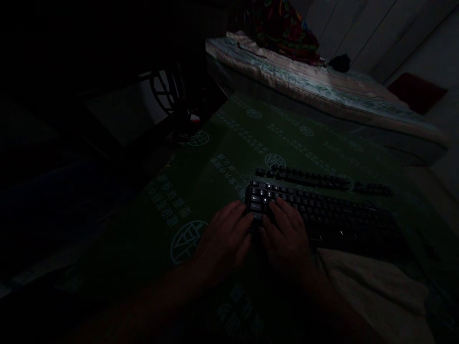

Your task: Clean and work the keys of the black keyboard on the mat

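A black keyboard (337, 215) lies on a green printed sheet, and its left end is close in front of me. My left hand (227, 234) is closed at the keyboard's left edge, its fingertips against the side and the corner keys. Over the keys just right of that corner rests my right hand (287, 229), its fingers stretched onto the keys and slightly apart, the thumb near the front edge. Behind the keyboard, small dark loose keycaps (315, 179) stand in a long row. Dim light hides the finest contact between fingertips and keys.
The green sheet (215, 181) has white lettering and round logos. A light cloth (373, 282) lies in front of the keyboard at right. Farther back is a mattress (322, 91) with a red patterned cloth (283, 33) on it. A dark wheel-like frame (165, 93) stands at left.
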Tool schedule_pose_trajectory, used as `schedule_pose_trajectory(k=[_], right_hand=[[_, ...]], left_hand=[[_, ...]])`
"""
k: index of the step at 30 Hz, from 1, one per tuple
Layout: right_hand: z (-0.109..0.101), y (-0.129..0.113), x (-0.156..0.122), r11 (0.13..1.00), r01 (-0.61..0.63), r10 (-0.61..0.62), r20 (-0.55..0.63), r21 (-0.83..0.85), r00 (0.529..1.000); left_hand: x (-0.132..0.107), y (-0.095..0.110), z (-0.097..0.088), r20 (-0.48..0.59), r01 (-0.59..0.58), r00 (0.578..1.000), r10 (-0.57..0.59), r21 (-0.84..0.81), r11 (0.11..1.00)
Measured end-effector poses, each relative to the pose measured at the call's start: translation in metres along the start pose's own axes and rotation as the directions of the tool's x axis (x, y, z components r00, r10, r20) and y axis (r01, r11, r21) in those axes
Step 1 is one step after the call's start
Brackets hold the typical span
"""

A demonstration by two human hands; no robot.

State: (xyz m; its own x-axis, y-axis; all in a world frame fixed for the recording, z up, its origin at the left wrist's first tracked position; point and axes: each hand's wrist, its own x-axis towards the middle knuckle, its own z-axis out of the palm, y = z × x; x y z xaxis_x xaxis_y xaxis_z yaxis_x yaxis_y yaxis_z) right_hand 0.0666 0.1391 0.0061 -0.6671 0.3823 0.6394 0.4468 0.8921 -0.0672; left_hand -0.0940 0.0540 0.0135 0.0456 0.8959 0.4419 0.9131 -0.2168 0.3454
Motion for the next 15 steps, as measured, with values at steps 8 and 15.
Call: schedule_pose_trajectory(k=[8, 15], right_hand=[[-0.0026, 0.0002, 0.0009, 1.000, 0.019, -0.017, -0.076, 0.022, 0.997], [-0.0021, -0.0027, 0.0007, 0.999, -0.037, 0.037, -0.008, 0.002, 0.999]], left_hand=[[-0.0021, -0.0014, 0.0021, -0.025, -0.004, 1.000, 0.004, -0.006, 1.000], [-0.0021, -0.0029, 0.0023, -0.043, -0.012, 0.999, 0.011, -0.022, 1.000]])
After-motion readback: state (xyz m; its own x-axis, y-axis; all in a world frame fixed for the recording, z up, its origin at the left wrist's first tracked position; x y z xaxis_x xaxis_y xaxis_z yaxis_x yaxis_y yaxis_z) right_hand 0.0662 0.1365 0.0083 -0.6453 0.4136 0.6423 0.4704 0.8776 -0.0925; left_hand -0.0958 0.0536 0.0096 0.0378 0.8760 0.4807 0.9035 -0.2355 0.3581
